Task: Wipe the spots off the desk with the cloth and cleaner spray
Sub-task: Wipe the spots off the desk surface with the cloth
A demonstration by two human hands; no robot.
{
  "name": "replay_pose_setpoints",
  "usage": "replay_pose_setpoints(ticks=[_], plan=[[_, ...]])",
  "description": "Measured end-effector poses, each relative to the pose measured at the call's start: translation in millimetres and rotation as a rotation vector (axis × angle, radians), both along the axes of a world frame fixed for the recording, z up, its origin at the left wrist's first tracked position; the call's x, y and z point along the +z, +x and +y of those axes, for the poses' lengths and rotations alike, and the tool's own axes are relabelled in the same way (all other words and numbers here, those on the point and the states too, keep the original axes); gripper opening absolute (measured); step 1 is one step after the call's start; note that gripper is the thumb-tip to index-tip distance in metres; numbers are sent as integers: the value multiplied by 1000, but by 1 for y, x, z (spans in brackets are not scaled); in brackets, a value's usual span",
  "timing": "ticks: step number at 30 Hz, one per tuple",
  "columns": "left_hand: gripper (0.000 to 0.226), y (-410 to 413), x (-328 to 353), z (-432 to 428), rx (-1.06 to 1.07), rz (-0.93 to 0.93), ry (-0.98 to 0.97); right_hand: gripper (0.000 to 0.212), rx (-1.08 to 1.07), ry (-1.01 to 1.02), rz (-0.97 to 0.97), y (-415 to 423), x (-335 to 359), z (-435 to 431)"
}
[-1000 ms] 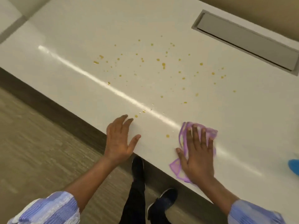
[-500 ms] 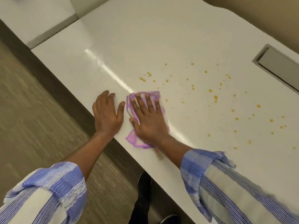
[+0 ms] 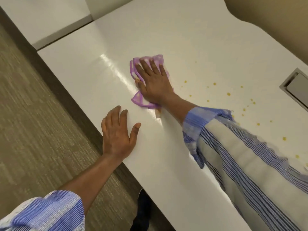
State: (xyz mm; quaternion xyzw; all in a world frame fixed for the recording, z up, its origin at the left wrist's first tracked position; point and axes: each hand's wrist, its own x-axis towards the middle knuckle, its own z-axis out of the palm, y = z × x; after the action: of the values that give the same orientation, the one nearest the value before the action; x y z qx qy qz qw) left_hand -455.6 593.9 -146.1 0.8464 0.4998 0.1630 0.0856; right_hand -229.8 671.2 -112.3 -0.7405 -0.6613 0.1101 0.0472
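Observation:
A purple-and-white cloth [image 3: 141, 100] lies flat on the white desk [image 3: 166, 30], pinned under my right hand [image 3: 154, 81], whose fingers are spread and pressing down on it. My left hand [image 3: 117, 135] rests flat on the desk near its front edge, holding nothing. Small yellow-brown spots [image 3: 228, 94] are scattered to the right of the cloth, some hidden behind my striped right sleeve. The stretch of desk to the left of the cloth shows no spots. No cleaner spray is in view.
A grey recessed cable hatch [image 3: 295, 88] sits in the desk at the far right. The desk's front edge [image 3: 70, 95] runs diagonally over carpeted floor [image 3: 33, 130]. Another white surface [image 3: 41, 19] adjoins at the upper left. My shoe [image 3: 143, 202] shows below the edge.
My right hand has slid the cloth leftward and farther onto the desk, across the near spots. My left hand stays flat near the edge. The view has swung left.

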Motion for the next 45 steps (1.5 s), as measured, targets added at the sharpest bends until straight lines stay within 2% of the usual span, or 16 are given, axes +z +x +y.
replay_pose_setpoints(ticks=[2,5,9,12,16,19,22,24,26,32,37,40,45], plan=[[69,0,2,0,2,7,-11,63,11,32,2,-5,-4,-40],[70,1,4,0,1,16,-31,65,48,61,12,-17,-11,-147],[70,2,7,0,0,53,-57,67,56,-60,-15,-30,-12,-321],[70,2,7,0,-3,72,-66,66,45,-139,-48,-33,-9,-366],[66,2,6,1,-11,70,-44,66,92,-40,-51,-31,-8,-289],[63,2,7,0,-12,62,-33,62,98,36,-73,-20,-8,-184],[59,2,6,0,-7,35,9,62,3,3,-54,-24,0,-84],[55,2,4,1,-6,9,42,63,-52,-24,-33,-35,0,-56],[54,1,4,1,-12,-3,49,63,-64,-20,-14,-41,-4,-67],[56,1,9,0,-38,31,16,63,-37,47,45,-66,-11,-243],[65,4,21,-17,-38,98,19,62,-145,45,22,-60,-15,-418],[65,16,30,-72,-108,37,-32,63,-293,0,-31,-27,-15,-509],[63,36,31,-186,-365,58,-109,63,-740,-66,-15,48,4,-633]])
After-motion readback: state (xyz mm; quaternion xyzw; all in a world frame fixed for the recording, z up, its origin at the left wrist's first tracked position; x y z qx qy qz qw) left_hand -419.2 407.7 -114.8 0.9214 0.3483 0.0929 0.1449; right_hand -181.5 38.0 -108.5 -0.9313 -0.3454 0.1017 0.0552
